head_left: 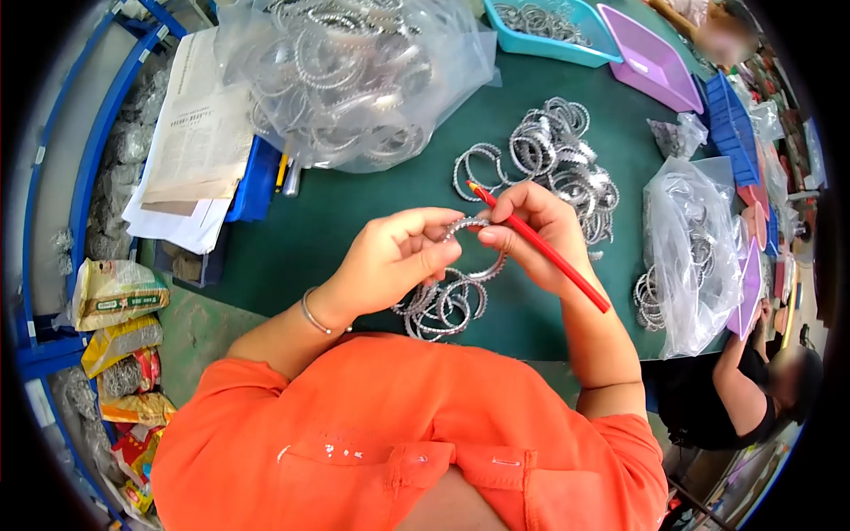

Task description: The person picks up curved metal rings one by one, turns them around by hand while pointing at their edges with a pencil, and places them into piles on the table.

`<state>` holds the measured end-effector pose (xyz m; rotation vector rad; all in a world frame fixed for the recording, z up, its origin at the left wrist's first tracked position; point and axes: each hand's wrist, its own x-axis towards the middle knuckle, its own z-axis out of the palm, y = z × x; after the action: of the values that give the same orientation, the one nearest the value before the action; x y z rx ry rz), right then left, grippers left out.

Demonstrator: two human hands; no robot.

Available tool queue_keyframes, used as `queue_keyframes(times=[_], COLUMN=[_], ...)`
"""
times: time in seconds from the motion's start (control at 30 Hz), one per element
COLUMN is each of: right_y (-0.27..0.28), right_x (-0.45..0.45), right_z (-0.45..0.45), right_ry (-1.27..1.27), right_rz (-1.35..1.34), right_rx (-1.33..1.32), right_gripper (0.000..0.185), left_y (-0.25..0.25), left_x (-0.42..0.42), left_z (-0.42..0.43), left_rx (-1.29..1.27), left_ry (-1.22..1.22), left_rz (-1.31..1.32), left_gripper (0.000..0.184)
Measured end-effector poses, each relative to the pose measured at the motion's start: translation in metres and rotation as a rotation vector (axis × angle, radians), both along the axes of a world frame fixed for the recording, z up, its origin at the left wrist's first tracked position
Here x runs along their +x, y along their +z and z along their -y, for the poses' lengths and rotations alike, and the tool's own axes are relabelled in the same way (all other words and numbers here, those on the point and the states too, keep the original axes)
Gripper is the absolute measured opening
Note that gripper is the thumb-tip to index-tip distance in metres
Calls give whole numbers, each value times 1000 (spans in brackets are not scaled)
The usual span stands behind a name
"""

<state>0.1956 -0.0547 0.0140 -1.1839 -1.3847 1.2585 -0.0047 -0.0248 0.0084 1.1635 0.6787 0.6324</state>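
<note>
My left hand (405, 252) pinches a silvery, notched metal ring (464, 223) in front of my chest. My right hand (540, 232) has a slim red pencil-like stick (558, 257) between its fingers, its yellowish end pointing up and left. Thumb and fingers of this hand also touch the ring's right side. Part of the ring is hidden by the fingers. Just below both hands lies a small heap of similar rings (447, 305) on the green tabletop (354, 190). A larger loose pile of rings (575, 164) spreads beyond my right hand.
At the back stands a big clear bag (354, 80) full of rings. A turquoise tray (567, 49) with small metal pieces adjoins a purple tray (651, 57). Another plastic bag (695, 257) lies right. Papers (190, 133) cover a blue bin at left. A person (739, 389) sits at lower right.
</note>
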Motion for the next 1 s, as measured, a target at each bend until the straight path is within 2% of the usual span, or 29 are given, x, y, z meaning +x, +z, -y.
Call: queue_keyframes(times=[0.1, 0.23, 0.33, 0.4, 0.5, 1.0], right_y=[-2, -14, -20, -27, -26, -23], right_x=[-9, -12, -17, -19, -24, -25], right_z=[6, 15, 28, 35, 38, 40], right_ry=[-133, -430, -439, -378, -330, -397], right_rz=[-284, -328, -390, -392, -369, -420], right_rx=[-99, 84, 104, 81, 60, 36], right_gripper=[11, 12, 22, 36, 40, 28], left_y=[-4, -8, -9, -11, -14, -13], left_x=[-4, -6, -10, -10, -10, -9], left_z=[-1, 1, 1, 1, 1, 7], left_rx=[-95, -172, -243, -280, -282, -315], left_ry=[12, 120, 182, 196, 173, 122], left_rz=[22, 92, 136, 201, 196, 164], left_gripper=[28, 23, 22, 21, 21, 24])
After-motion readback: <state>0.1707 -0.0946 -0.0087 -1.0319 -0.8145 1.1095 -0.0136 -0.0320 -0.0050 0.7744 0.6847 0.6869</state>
